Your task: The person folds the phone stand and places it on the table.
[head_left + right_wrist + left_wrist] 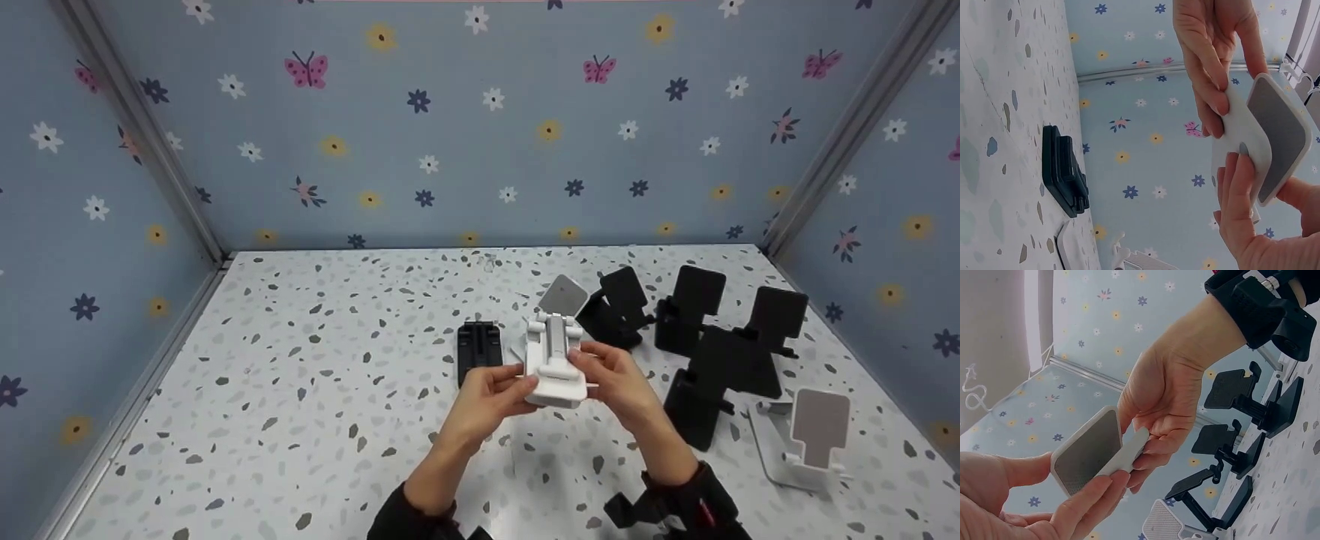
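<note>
A white folding phone stand (555, 367) is held above the table between my two hands. My left hand (487, 401) pinches its left side, thumb on the near edge. On the opposite side, my right hand (619, 379) grips it with thumb and fingers. In the left wrist view the stand's grey-padded plate (1092, 450) is partly swung away from its white base (1126, 455), leaving a wedge-shaped gap. Just left of the held stand, a black phone stand (478, 345) lies folded flat on the table, partly hidden by my left hand.
Behind the held stand is an unfolded white stand (562, 296). Several unfolded black phone stands (699, 291) crowd the table's right side, with another white stand (821, 427) at the near right. Flowered panels (480, 135) enclose the speckled table (300, 390) at the back and sides.
</note>
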A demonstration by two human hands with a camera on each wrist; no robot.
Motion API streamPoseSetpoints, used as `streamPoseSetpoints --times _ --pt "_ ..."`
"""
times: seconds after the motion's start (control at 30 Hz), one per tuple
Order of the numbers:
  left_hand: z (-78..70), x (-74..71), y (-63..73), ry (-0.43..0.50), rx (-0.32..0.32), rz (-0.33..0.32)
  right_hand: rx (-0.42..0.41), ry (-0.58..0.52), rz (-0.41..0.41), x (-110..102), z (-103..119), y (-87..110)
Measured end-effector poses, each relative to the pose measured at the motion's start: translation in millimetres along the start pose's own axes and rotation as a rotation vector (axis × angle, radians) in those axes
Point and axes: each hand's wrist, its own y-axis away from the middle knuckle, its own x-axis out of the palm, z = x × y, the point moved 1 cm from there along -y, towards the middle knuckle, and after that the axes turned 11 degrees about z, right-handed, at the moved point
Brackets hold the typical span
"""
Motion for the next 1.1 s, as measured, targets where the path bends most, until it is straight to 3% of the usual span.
streamPoseSetpoints --times 0.27,0.63,0.87,1.07,1.1 --pt "2.2 2.2 -0.3 0.002 0.027 -0.062 -0.015 0.030 -0.037 2.1 -0.6 -0.7" --pt "1.3 -5.5 -0.4 0.031 -0.027 -0.117 -0.036 0.036 -0.082 0.7 -3.5 -4.5" --pt "1.1 -34.8 6.5 -0.057 -0.045 -0.199 -0.075 0.079 -0.238 -18.0 -9.1 -17.7" --pt "2.6 -68.2 11.7 -0.119 -0.101 -0.368 -0.112 0.131 -0.336 -37.4 -17.8 -32.2" --pt "3.3 -73.6 11.8 -0.125 -0.115 -0.398 -0.153 0.115 -0.314 -49.7 -28.6 -39.1"
